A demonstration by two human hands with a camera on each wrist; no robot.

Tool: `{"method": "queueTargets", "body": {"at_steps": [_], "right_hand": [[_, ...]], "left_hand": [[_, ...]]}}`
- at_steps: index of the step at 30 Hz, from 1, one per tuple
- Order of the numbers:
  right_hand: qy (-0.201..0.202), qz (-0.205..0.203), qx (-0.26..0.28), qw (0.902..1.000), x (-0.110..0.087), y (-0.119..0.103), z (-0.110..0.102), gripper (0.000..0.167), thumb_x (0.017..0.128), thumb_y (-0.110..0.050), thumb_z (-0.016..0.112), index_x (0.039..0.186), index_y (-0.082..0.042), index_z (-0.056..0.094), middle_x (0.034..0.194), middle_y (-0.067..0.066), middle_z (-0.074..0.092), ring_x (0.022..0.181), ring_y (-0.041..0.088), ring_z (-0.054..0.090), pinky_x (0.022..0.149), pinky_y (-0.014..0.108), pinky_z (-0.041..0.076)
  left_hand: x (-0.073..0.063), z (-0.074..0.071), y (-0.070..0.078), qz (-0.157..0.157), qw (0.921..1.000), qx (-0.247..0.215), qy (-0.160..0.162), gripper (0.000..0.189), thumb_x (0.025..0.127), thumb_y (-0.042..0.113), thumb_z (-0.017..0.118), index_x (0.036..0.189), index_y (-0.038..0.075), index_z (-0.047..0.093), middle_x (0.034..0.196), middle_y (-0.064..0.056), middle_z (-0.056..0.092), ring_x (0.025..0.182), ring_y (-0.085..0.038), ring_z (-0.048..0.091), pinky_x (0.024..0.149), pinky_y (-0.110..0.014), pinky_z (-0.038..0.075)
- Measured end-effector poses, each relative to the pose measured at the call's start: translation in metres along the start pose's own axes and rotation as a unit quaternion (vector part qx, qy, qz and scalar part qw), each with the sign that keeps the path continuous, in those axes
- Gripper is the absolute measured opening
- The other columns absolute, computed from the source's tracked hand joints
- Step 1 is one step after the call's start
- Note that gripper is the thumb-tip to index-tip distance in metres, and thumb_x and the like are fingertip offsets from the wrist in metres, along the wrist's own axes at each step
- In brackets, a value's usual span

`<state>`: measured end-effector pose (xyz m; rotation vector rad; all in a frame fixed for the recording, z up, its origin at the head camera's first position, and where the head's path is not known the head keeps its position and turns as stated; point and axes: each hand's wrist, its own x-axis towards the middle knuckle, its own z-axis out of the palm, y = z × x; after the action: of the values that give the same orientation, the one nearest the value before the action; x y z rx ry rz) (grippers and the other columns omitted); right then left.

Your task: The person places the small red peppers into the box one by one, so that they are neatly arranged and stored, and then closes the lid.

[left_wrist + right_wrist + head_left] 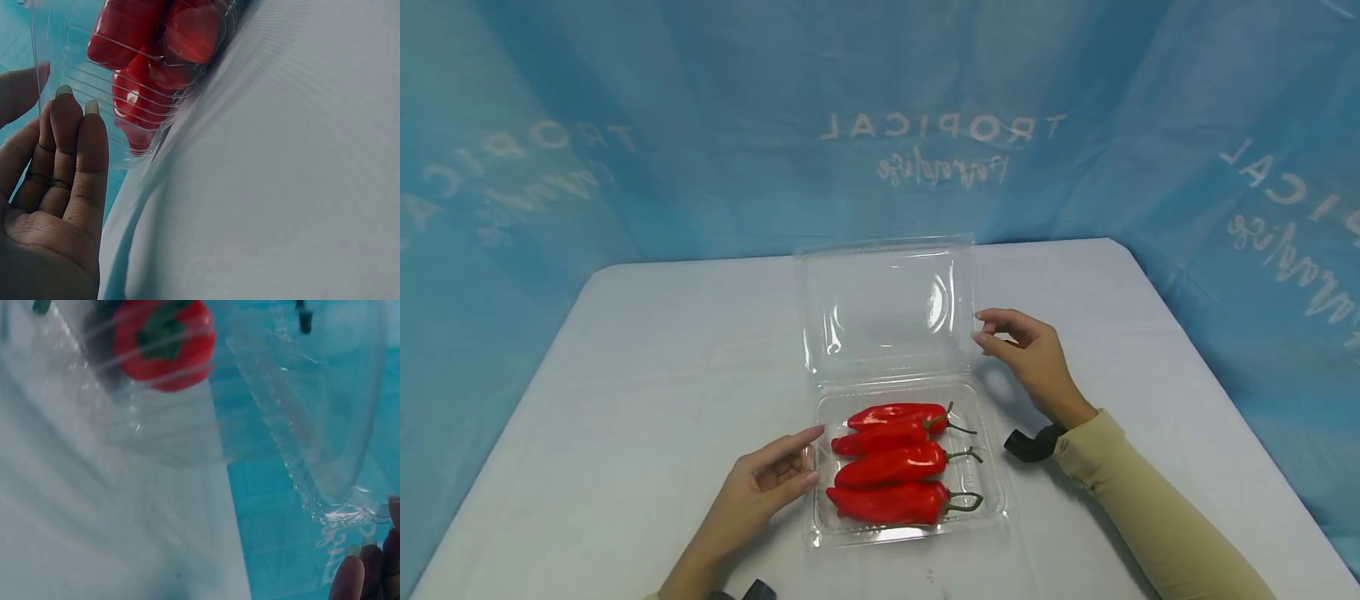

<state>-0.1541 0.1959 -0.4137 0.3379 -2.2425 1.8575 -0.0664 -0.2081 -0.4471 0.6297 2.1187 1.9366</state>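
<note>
Several red peppers (887, 464) with green stems lie side by side in a clear plastic clamshell container (992, 500). Its hinged lid (887, 312) stands raised at the far side. On the left, my left hand (767, 479) holds the near tray's side rim, thumb and fingers on either side of the edge; the left wrist view shows the ribbed wall (147, 100) beside the fingertips. My right hand (1030, 354) pinches the lid's right edge between thumb and fingertips. In the right wrist view, the lid's beaded corner (344, 515) reaches those fingertips, partly cut off by the frame.
A white cloth covers the table (647, 400). Behind it and at both sides hangs a blue printed curtain (880, 83). A black wrist mount (1033, 444) projects from the right wrist close to the container's right side.
</note>
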Motion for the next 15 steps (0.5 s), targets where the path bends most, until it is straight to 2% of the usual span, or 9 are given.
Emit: {"method": "queueTargets", "body": {"at_steps": [6, 9, 12, 15], "right_hand": [[-0.011, -0.022, 0.01, 0.9996, -0.022, -0.019, -0.012, 0.026, 0.095, -0.004, 0.071, 0.12, 0.004, 0.069, 0.109, 0.017, 0.063, 0.096, 0.024, 0.063, 0.08, 0.028, 0.059], [-0.031, -0.033, 0.045, 0.998, -0.034, -0.023, -0.016, 0.019, 0.1, -0.001, 0.062, 0.116, 0.01, 0.066, 0.107, 0.018, 0.063, 0.092, 0.029, 0.061, 0.079, 0.029, 0.059], [-0.05, -0.029, 0.086, 0.9946, -0.048, -0.025, -0.02, 0.021, 0.105, -0.002, 0.053, 0.112, 0.014, 0.063, 0.102, 0.015, 0.063, 0.089, 0.028, 0.06, 0.078, 0.03, 0.057], [-0.062, -0.017, 0.094, 0.9935, -0.059, -0.025, -0.022, 0.023, 0.107, -0.004, 0.048, 0.107, 0.012, 0.064, 0.101, 0.008, 0.063, 0.09, 0.021, 0.059, 0.078, 0.03, 0.055]], "left_hand": [[0.004, 0.005, -0.001, 0.009, 1.0, -0.001, -0.001, 0.053, 0.093, 0.002, 0.073, 0.144, 0.007, 0.058, 0.11, -0.017, 0.063, 0.096, -0.019, 0.062, 0.088, -0.026, 0.057], [0.006, 0.006, -0.001, 0.026, 0.9997, -0.001, -0.004, 0.053, 0.093, 0.001, 0.072, 0.144, 0.006, 0.058, 0.108, -0.016, 0.062, 0.095, -0.018, 0.062, 0.087, -0.025, 0.058], [0.01, 0.005, -0.002, 0.042, 0.999, -0.009, -0.012, 0.053, 0.093, -0.002, 0.071, 0.144, 0.002, 0.056, 0.105, -0.018, 0.06, 0.095, -0.018, 0.062, 0.086, -0.025, 0.057], [0.012, 0.005, -0.003, 0.03, 0.9993, -0.021, -0.013, 0.052, 0.093, -0.003, 0.071, 0.143, -0.002, 0.055, 0.111, -0.021, 0.061, 0.099, -0.016, 0.065, 0.088, -0.025, 0.057]]}}
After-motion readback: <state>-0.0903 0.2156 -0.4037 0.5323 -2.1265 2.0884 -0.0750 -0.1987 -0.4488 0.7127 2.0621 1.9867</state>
